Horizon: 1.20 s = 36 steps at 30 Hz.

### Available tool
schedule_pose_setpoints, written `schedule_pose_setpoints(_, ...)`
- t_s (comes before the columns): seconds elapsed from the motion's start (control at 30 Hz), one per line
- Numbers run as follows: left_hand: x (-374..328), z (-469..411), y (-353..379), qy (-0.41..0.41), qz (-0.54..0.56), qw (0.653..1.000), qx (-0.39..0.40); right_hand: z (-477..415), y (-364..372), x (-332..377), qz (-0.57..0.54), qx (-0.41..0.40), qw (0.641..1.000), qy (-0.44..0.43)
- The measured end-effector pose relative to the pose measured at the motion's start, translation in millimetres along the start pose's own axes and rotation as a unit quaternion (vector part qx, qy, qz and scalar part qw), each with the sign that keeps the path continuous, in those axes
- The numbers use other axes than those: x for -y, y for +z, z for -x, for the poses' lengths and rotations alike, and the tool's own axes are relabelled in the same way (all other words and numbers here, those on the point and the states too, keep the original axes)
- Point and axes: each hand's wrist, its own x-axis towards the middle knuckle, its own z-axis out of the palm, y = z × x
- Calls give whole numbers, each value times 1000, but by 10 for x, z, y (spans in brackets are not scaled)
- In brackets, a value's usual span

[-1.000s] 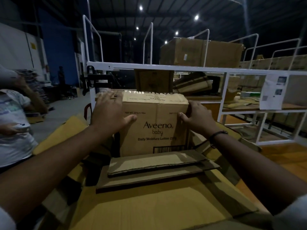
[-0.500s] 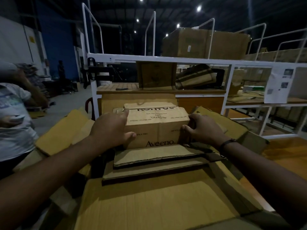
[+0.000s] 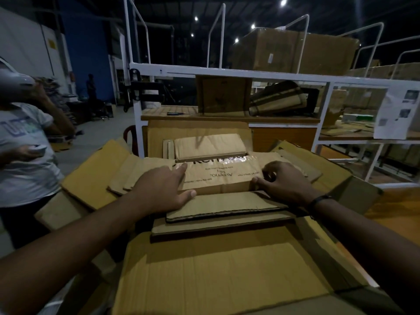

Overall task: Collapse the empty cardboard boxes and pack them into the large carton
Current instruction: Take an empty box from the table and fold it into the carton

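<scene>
Inside the open large carton (image 3: pixel 227 280), a flattened Aveeno box (image 3: pixel 218 178) lies on top of the packed cardboard, its print upside down to the camera. The left hand (image 3: pixel 159 192) rests flat on the box's left end, fingers straight, thumb along the near edge: pressing, not gripping. The right hand (image 3: pixel 284 185) holds the right end, fingers curled over it and thumb on the near edge. Just nearer than the box lie two flattened sheets (image 3: pixel 222 205); just beyond it, a folded piece (image 3: pixel 209 146). Farther off stands a white rack (image 3: pixel 227 75) carrying cartons — a person (image 3: pixel 25 155) in a pale shirt stands at the left
</scene>
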Motion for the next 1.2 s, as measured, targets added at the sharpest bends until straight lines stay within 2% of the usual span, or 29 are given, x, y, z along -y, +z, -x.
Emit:
schedule_pose_setpoints(0.23, -91, -32, 228, -6, 40, 999, 1, 29, 187, -136, 75, 28, 997, 4)
schedule_pose_setpoints(0.4, -97, -36, 287, -13, 51, 999, -2, 42, 268, -215, 78, 61, 995, 4)
schedule_pose_setpoints(0.47, -97, -17, 286, -23, 84, 996, -3, 53, 265, -216, 69, 74, 995, 13)
schedule_pose_setpoints(0.53, -117, -1, 289, -39, 160, 986, 9, 66, 257, -201, 29, 66, 997, 27)
schedule_pose_setpoints(0.6, -122, 21, 262, -85, 288, 954, 16, 117, 237, -184, -65, 44, 996, 35)
schedule_pose_setpoints(0.63, -121, 35, 218, -118, 367, 923, 1, 146, 201, -185, -144, 33, 988, 45)
schedule_pose_setpoints(0.67, -97, 34, 185, -147, 443, 884, -26, 170, 155, -176, -242, 28, 968, 64)
schedule_pose_setpoints(0.73, -36, 19, 98, -172, 571, 800, -69, 177, 73, -198, -430, 4, 897, 101)
schedule_pose_setpoints(0.77, -8, 21, 61, -161, 595, 785, -63, 156, 26, -218, -464, -18, 879, 110)
schedule_pose_setpoints(0.8, 16, 15, 33, -142, 584, 798, -40, 123, -16, -218, -451, -31, 885, 109)
schedule_pose_setpoints(0.87, 11, 15, 22, -103, 514, 851, 27, 74, -34, -191, -345, -13, 933, 103)
schedule_pose_setpoints(0.93, -39, 29, 77, -80, 408, 904, 99, 48, -7, -153, -203, 70, 972, 92)
schedule_pose_setpoints(1.0, -123, 56, 153, -60, 266, 953, 135, 52, 16, -108, -87, 158, 981, 67)
schedule_pose_setpoints(1.1, -179, 70, 244, -53, 165, 974, 144, 7, 141, -95, 52, 182, 982, 17)
schedule_pose_setpoints(1.2, -151, 39, 254, -45, 116, 981, 147, 4, 204, -104, 116, 190, 975, 6)
